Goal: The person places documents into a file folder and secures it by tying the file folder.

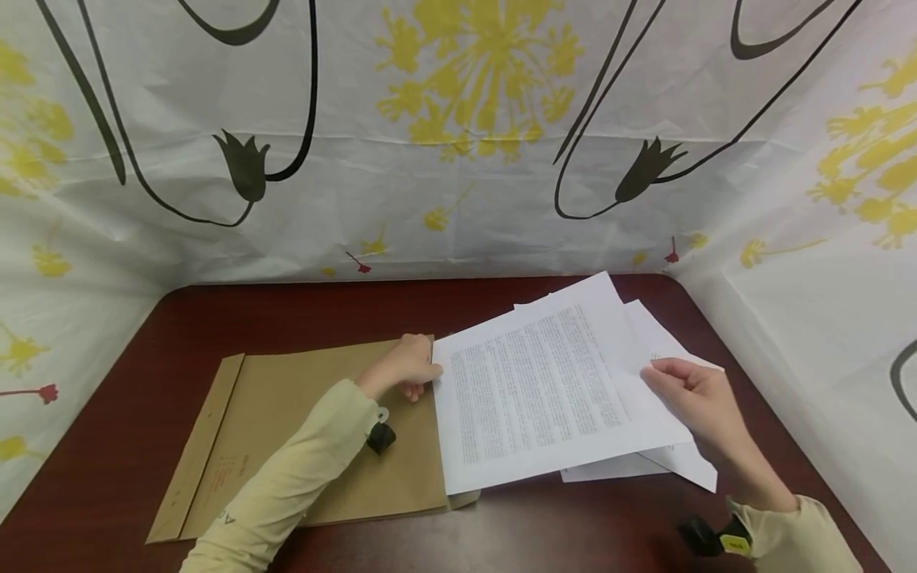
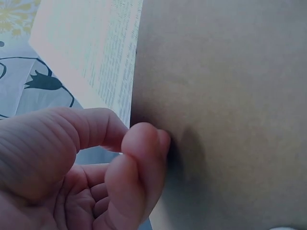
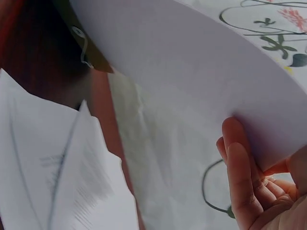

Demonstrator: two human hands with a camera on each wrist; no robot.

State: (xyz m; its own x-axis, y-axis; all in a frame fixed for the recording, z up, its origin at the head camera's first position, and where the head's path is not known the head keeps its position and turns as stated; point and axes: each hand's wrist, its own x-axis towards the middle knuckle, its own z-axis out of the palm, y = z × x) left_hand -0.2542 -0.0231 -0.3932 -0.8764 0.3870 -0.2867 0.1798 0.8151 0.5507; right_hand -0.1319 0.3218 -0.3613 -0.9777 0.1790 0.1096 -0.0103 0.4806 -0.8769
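A brown paper envelope (image 1: 286,414) lies on the table, its open end to the right. My left hand (image 1: 404,368) pinches the envelope at its far right corner, thumb and curled fingers (image 2: 144,148) meeting at the edge. A printed white sheet (image 1: 530,390) slants up from that open end, its left edge at the envelope's mouth. My right hand (image 1: 700,398) grips the sheet by its right edge, and the right wrist view has the fingers (image 3: 240,177) against the sheet's blank underside (image 3: 192,72). Whether the left thumb also touches the sheet cannot be told.
More white papers (image 1: 691,469) lie loosely spread beneath the raised sheet, on the right of the dark red table (image 1: 544,525). A patterned white cloth (image 1: 458,207) hangs behind the table and along both sides. A string fastener (image 3: 78,32) shows on the envelope.
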